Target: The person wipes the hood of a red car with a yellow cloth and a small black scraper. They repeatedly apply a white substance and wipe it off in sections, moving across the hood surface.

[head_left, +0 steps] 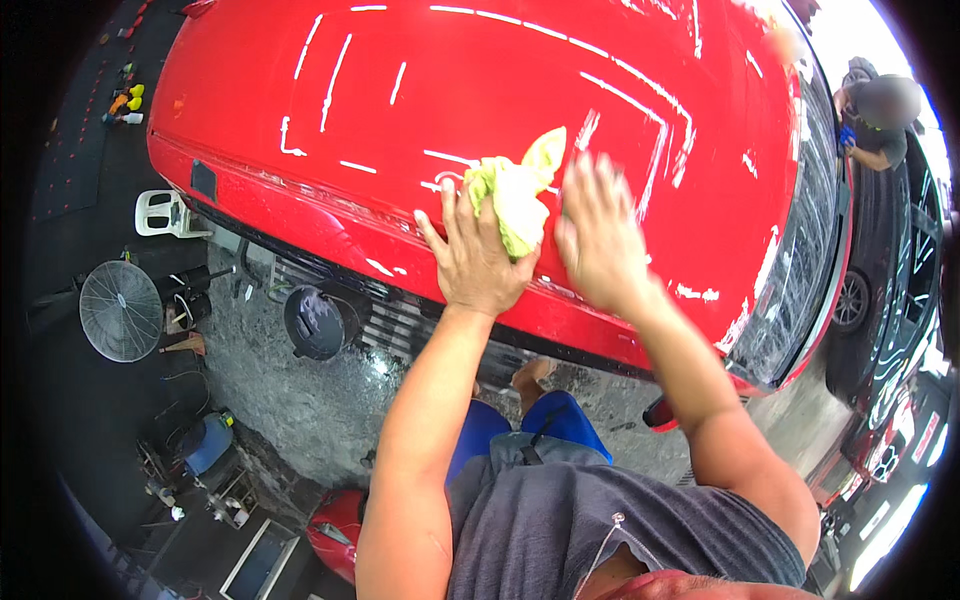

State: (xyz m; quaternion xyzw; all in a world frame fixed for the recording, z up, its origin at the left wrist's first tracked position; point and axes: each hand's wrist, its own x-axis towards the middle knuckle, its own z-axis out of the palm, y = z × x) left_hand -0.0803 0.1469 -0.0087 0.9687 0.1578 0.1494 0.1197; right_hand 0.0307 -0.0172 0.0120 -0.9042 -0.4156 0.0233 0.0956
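Note:
A glossy red car roof [495, 82] fills the upper view, with white light reflections across it. My left hand [480, 259] rests near the roof's side edge, its fingers spread. Between its thumb and index finger it holds a crumpled yellow-green cloth [517, 206], one corner of which sticks up. Just right of the cloth, my right hand [604, 229] is over the roof, blurred, its fingers stretched out and thumb apart. Nothing shows in it; whether the palm touches the paint, I cannot tell.
A person [874, 124] with a blue item stands beyond the streaked windshield [776, 277], near a dark car [885, 300]. Below the roof are a black bucket [315, 322] and wet concrete floor [300, 412]. Leftward stand a white plastic stool [161, 214] and a fan [120, 311].

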